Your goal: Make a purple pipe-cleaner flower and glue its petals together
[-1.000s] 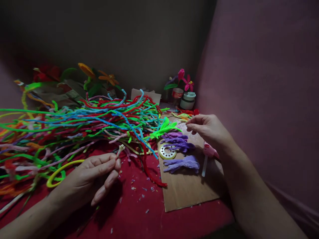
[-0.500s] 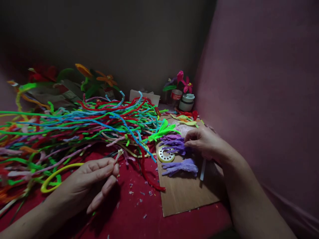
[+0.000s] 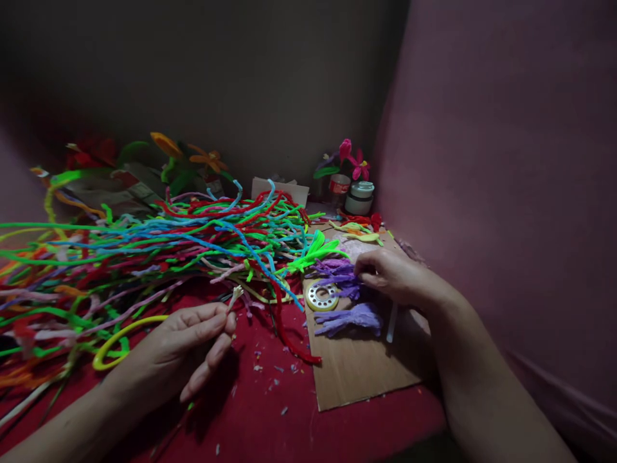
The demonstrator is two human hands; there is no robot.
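Between the thumb and fingers of my left hand (image 3: 202,341) is a thin stem with a small cream-coloured, split tip (image 3: 236,294), pointing up. My right hand (image 3: 385,273) is closed, its fingertips at the right end of a purple pipe-cleaner bundle (image 3: 340,273) lying on a cardboard sheet (image 3: 376,379). Its far fingers are hidden behind the hand. A lighter lavender pipe-cleaner bundle (image 3: 349,318) lies just nearer to me. Beside the two bundles sits a round, silver disc with holes and a yellow rim (image 3: 322,296). Bright green looped pieces (image 3: 315,254) lie behind.
A large heap of coloured pipe cleaners (image 3: 193,238) spreads across the left of the red cloth (image 3: 260,411). A yellow ring (image 3: 108,350) lies by my left wrist. A white glue stick (image 3: 392,325) lies under my right hand. Jars (image 3: 359,199) and pipe-cleaner flowers (image 3: 359,167) stand at the back.
My left hand with the stem has shifted slightly right in view. My right hand stays at the purple bundle, with its fingers a little more curled. The whole view has tilted slightly.
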